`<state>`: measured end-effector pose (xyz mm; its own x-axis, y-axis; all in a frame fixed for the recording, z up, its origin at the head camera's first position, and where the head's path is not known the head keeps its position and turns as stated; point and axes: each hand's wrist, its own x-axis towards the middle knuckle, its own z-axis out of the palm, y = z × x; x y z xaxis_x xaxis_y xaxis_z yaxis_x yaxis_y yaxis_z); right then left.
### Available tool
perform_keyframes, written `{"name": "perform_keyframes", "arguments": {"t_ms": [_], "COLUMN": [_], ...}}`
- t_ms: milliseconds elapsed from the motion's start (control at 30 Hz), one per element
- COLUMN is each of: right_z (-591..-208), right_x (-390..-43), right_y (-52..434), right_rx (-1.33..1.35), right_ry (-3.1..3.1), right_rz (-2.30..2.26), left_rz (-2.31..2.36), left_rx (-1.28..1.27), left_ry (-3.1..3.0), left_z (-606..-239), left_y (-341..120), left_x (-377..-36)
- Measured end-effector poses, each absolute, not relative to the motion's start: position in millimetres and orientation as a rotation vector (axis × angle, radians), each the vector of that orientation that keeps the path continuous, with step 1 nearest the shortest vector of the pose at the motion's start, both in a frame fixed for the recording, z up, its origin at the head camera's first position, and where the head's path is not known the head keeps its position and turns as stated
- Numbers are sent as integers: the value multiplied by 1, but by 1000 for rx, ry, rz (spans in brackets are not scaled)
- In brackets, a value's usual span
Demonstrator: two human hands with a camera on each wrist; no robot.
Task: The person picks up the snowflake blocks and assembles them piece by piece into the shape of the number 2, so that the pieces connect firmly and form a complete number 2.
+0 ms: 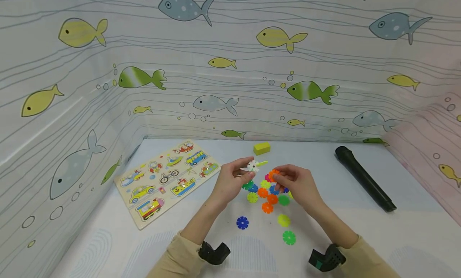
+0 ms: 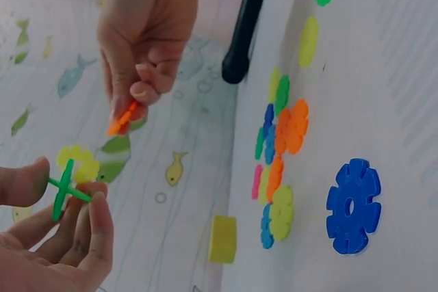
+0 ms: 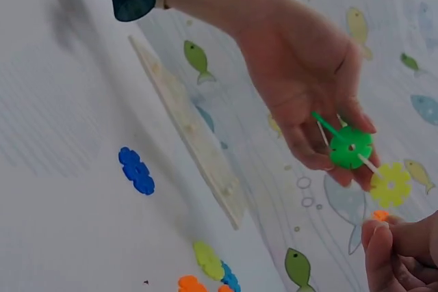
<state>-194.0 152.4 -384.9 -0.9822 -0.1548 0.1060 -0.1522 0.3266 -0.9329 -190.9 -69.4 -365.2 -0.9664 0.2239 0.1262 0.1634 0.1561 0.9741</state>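
Left hand: the left hand (image 1: 230, 180) was raised off the desk (image 1: 360, 238), its thumb and fingers pinching a small cluster of joined discs (image 1: 254, 166). The wrist views showed a green disc (image 3: 350, 147) slotted crosswise with a white one and a yellow disc (image 3: 390, 184) at the outer end.

Why held so: the cluster was gripped by its near edge, which seemed to leave the far notches free and turned toward the other hand.

Right hand: the right hand (image 1: 297, 184) was pinching a single orange disc (image 1: 274, 174) between thumb and fingertips, edge outward, just clear of the desk.

Orange disc relative to the cluster: it was close beside the cluster, to its right and slightly lower, not touching; a small gap showed between them in the left wrist view.

Loose pile: more discs (image 1: 268, 194) lay flat on the desk directly under and between the two hands, likely kept there for short reaches.

Strays: a blue disc (image 1: 242, 222), a yellow-green disc (image 1: 283, 220) and a green disc (image 1: 289, 237) lay apart, nearer the person.

Elsewhere: a vehicle puzzle board (image 1: 167, 182) lay well to the left, a yellow block (image 1: 261, 148) beyond the hands, and a black cylinder (image 1: 364, 178) well to the right.
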Motion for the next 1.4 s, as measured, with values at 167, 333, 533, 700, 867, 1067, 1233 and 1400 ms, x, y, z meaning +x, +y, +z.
{"name": "perform_keyframes", "arguments": {"t_ms": [167, 333, 533, 700, 867, 1067, 1233, 1400], "right_z": [-380, -380, -380, -378, -377, -379, -380, -381], "right_x": [-193, -195, -193, -192, -191, -192, -194, -195], "right_y": [152, 152, 150, 150, 150, 150, 151, 152], "right_rx": [-229, -214, -210, -209, -230, -270, -279, -270], "right_ry": [2453, 2363, 2422, 2415, 2421, 2437, 2412, 2393], "right_rz": [-1892, -1934, -1920, -1967, -2034, -2063, -2077, -2077], "left_rz": [1972, 1966, 1958, 1953, 1961, 1966, 1968, 1971], "left_rx": [405, 409, 405, 403, 412, 412, 403, 397], "left_ry": [2358, 2370, 2364, 2369, 2367, 2364, 2362, 2355], "left_z": [-367, -367, -366, -366, -366, -366, -366, -366], "left_y": [-69, -68, -68, -68, -68, -67, -67, -67], "left_x": [-191, -191, -191, -190, -190, -190, -190, -190]}}
